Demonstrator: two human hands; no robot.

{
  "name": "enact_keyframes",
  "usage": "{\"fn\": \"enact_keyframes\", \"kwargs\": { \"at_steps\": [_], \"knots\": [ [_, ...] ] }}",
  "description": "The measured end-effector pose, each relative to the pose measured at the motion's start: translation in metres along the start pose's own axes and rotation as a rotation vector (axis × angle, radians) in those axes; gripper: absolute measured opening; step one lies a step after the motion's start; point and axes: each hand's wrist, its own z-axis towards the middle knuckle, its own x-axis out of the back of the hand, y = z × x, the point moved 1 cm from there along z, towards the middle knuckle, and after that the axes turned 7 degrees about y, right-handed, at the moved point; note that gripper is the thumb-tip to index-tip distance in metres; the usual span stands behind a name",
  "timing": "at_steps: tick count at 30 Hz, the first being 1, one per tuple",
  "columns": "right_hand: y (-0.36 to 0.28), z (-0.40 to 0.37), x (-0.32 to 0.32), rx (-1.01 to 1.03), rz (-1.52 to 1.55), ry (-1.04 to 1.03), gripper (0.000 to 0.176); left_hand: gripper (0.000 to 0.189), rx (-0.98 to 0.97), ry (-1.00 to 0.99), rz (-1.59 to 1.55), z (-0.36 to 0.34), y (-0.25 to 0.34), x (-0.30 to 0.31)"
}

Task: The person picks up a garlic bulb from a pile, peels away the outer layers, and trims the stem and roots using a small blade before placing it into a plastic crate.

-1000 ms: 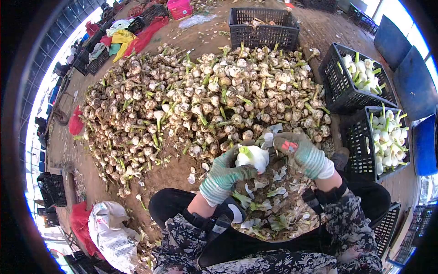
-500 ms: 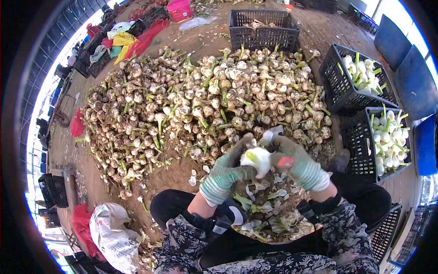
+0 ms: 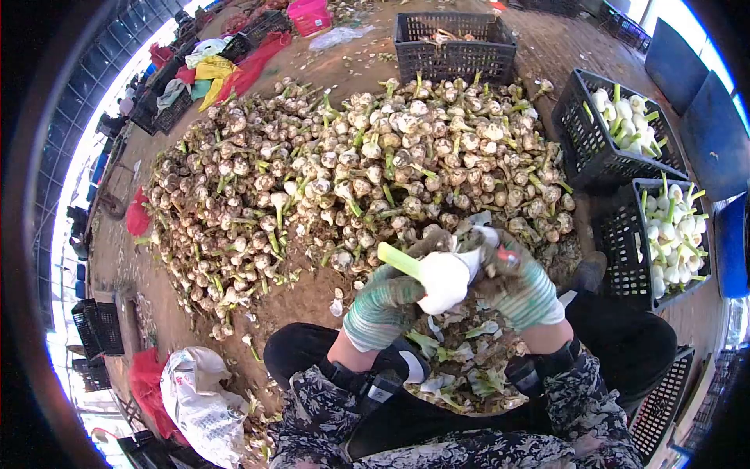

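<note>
A peeled white garlic bulb (image 3: pixel 444 283) with a pale green stem pointing up and left is gripped in my left hand (image 3: pixel 391 301), which wears a striped green and white glove. My right hand (image 3: pixel 512 280), gloved alike with a red mark on a finger, is closed at the bulb's right side, its fingertips on loose skin (image 3: pixel 476 238). Both hands are over the near edge of a big pile of unpeeled garlic (image 3: pixel 328 168). Peeled skins and leaves (image 3: pixel 469 359) lie on the ground between my legs.
Two black crates of clean white garlic (image 3: pixel 625 117) (image 3: pixel 670 234) stand at the right. Another black crate (image 3: pixel 455 59) is behind the pile. A white sack (image 3: pixel 203 406) lies at the lower left, beside red netting (image 3: pixel 148 383). A pink bucket (image 3: pixel 308 16) stands far back.
The bulb has turned, so its stem now points up and left with its white side showing. My hands have shifted slightly, and the view has moved a little.
</note>
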Motion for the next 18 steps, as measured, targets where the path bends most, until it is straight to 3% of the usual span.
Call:
{"fn": "enact_keyframes", "kwargs": {
  "at_steps": [2,5,7,8,9,11,12,13,14,15,16,17,18],
  "knots": [
    [-0.002,0.0,0.006,-0.022,0.085,-0.047,0.035,0.09,0.037,-0.055,-0.029,0.003,-0.002,0.0],
    [-0.003,0.0,-0.007,0.036,-0.162,0.039,0.041,0.093,-0.066,0.059,0.037,0.003,-0.003,-0.008],
    [-0.003,0.002,-0.006,0.187,-0.591,-0.221,0.045,0.098,-0.037,0.025,0.056,0.003,-0.002,-0.006],
    [0.003,-0.009,-0.013,0.275,-0.707,-0.071,0.044,0.099,-0.083,0.008,0.207,0.002,-0.002,-0.004],
    [0.007,-0.011,-0.021,0.277,-0.703,-0.072,0.044,0.101,-0.13,-0.008,0.357,0.0,-0.003,-0.002],
    [0.013,-0.013,-0.035,0.354,-0.697,-0.014,0.045,0.101,-0.211,0.011,0.374,0.002,-0.01,-0.001],
    [0.015,-0.014,-0.043,0.209,-0.493,0.067,0.043,0.098,-0.232,0.086,0.32,0.001,-0.01,-0.001],
    [0.02,-0.013,-0.043,0.208,-0.492,0.066,0.043,0.096,-0.251,0.161,0.265,0.0,-0.011,0.0],
    [0.028,-0.011,-0.04,0.249,-0.526,0.11,0.04,0.08,-0.422,0.165,0.454,0.006,-0.012,0.006],
    [0.031,-0.01,-0.039,0.291,-0.558,0.155,0.038,0.08,-0.421,0.168,0.456,0.008,-0.015,0.011],
    [0.031,-0.011,-0.04,0.451,-0.803,0.116,0.033,0.071,-0.467,0.208,0.349,0.01,-0.019,0.014],
    [0.034,-0.009,-0.04,0.447,-0.8,0.116,0.033,0.062,-0.512,0.248,0.243,0.01,-0.019,0.013],
    [0.036,-0.006,-0.041,0.527,-0.905,0.149,0.033,0.052,-0.332,0.397,0.197,0.007,-0.016,0.005]
  ]
}}
